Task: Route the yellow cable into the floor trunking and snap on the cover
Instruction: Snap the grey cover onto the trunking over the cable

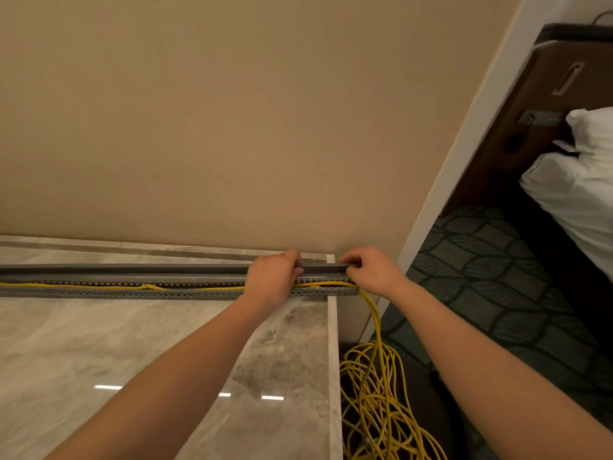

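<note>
My left hand [272, 279] and right hand [371, 272] both pinch the cover [132, 269] above the trunking [132, 293]; cable [376, 323] lies inside.

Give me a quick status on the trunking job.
Left hand and right hand both gripping the grey cover at its right end. Yellow cable lying in the open trunking, cover not snapped on. Spare cable coil on floor.

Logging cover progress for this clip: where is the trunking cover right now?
The grey cover lies along the marble ledge, just wall-side of the slotted trunking; its right end is gripped by the left hand and right hand, not yet seated.
</note>
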